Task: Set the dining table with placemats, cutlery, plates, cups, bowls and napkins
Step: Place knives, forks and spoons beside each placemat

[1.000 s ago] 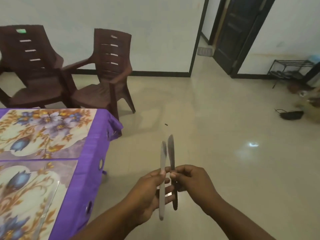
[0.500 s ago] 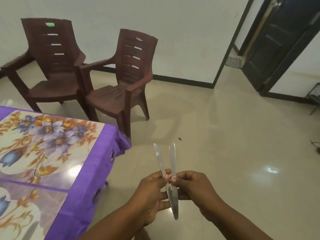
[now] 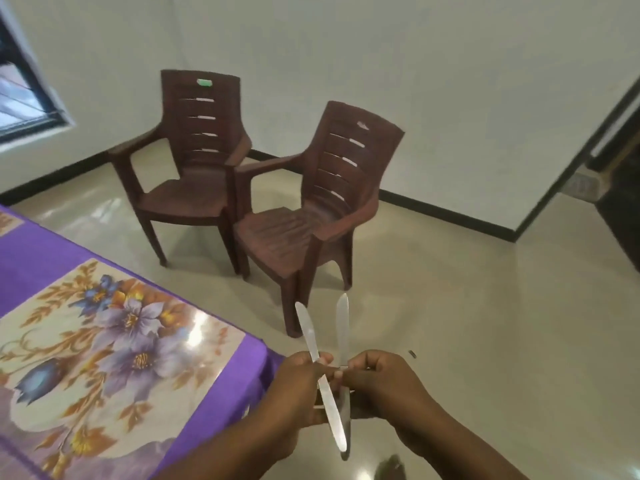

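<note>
Left of the hands, a table under a purple cloth carries a floral placemat. Beyond the hands, two brown plastic chairs stand side by side on a glossy tiled floor before a white wall. The left hand pinches one table knife, its blade tilted left. The right hand pinches a second knife, blade upright. The two knives cross between the hands, over the floor just off the table's corner.
</note>
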